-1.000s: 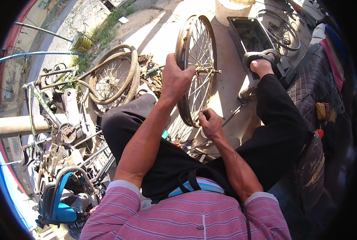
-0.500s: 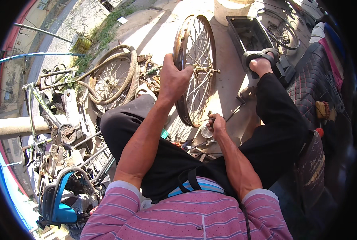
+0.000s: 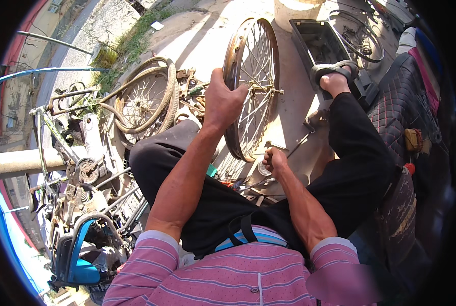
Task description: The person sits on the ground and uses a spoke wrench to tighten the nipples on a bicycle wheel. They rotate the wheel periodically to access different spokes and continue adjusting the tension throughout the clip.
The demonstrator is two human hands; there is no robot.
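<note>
A rusty bare bicycle wheel (image 3: 233, 56), without a tyre, stands upright before me, its spokes and hub facing right. My left hand (image 3: 225, 99) is closed around the near left side of its rim, thumb toward the spokes. Low by the bottom of the rim, my right hand (image 3: 275, 160) is closed on a thin metal tool (image 3: 259, 153). Its slim shaft points left to the rim's lower edge, and a short bar shows above my fingers. Its exact kind is too small to make out, as is whether its tip touches the rim.
Left of my knee lies another spoked wheel (image 3: 138, 104) with a worn tyre, beside heaped bicycle frames and metal parts (image 3: 87, 171). A dark open crate (image 3: 302, 43) stands beyond my sandalled foot (image 3: 335, 81). A pale bucket (image 3: 294, 13) is at the back; a quilted black cover (image 3: 391, 97) lies right.
My right hand has turned, and more of the thin metal tool shows above its fingers. The wheel has tilted or shifted very slightly right. My left hand keeps its grip on the rim.
</note>
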